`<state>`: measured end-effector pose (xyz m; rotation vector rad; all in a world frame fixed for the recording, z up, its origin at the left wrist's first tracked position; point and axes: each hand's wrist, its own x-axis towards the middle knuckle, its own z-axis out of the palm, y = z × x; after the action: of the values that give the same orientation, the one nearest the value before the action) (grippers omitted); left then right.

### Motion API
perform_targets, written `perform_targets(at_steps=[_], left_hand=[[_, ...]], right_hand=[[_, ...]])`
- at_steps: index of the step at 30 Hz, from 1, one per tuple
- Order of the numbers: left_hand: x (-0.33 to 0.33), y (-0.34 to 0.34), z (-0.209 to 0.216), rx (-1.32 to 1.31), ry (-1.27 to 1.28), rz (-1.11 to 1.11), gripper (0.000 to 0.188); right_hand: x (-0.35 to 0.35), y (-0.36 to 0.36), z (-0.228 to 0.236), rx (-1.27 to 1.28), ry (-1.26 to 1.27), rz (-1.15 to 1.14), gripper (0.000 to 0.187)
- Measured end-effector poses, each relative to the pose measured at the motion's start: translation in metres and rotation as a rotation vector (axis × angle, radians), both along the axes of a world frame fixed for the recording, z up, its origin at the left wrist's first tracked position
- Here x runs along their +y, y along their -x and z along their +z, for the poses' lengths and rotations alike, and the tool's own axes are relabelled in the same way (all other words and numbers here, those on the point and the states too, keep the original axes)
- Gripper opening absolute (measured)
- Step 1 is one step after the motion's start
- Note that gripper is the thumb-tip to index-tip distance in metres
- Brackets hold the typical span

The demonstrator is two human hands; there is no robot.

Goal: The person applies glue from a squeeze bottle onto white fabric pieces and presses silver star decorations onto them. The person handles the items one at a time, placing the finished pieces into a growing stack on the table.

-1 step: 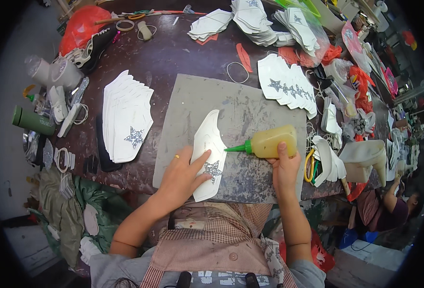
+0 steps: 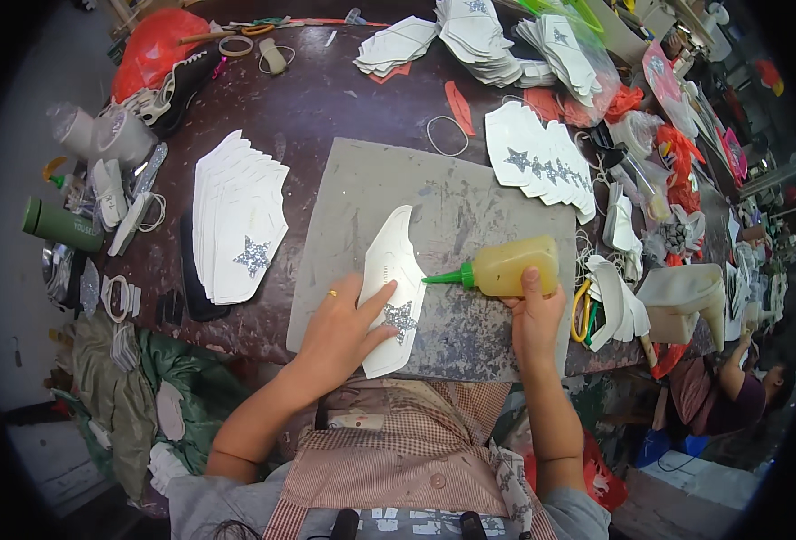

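Head view: a white shoe-upper piece (image 2: 391,286) lies flat on the grey work mat (image 2: 470,207), near the mat's front-left corner, and is pinned there by the left hand (image 2: 342,331), fingers spread apart and pressed on its lower half beside a glittery silver star (image 2: 400,317). A yellow squeeze bottle (image 2: 508,266) with a green nozzle is gripped by the right hand (image 2: 535,317), fingers wrapped around its body, nozzle tip brought to the piece's right edge.

The piece looks thin, light and floppy, so it is judged best held flat by fingertip pressure near the star rather than lifted by an edge. The bottle appears soft-walled and probably slick with glue; a grip around the mid-body is judged safest.

Around it: a fanned stack of white pieces (image 2: 236,216) sits left of the mat on the dark table (image 2: 326,99), a row of star-decorated pieces (image 2: 542,166) at the mat's far-right corner, and more stacks (image 2: 479,36) along the table's far edge. A loose rubber band (image 2: 447,135) lies beyond the mat. Nothing is seen blocking the nozzle.
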<state>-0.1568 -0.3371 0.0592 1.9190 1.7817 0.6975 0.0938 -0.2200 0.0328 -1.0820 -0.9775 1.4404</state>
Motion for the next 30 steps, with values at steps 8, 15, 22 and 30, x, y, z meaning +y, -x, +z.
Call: perform_targets(at_steps=[8,15,22,30], left_hand=[[-0.001,-0.003,0.004,0.02,0.006,0.024,0.059],[-0.002,-0.005,0.005,0.055,-0.01,0.036,0.058],[0.0,0.0,0.004,-0.941,0.119,0.189,0.051],[-0.018,-0.012,-0.024,0.16,-0.319,0.395,0.023]], right_hand=[[-0.037,-0.012,0.006,-0.223,0.026,0.091,0.044],[-0.05,-0.01,0.013,-0.155,0.075,0.053,0.051],[-0.092,-0.018,0.021,0.076,0.081,-0.014,0.043],[-0.063,-0.015,0.008,0.051,0.067,-0.02,0.041]])
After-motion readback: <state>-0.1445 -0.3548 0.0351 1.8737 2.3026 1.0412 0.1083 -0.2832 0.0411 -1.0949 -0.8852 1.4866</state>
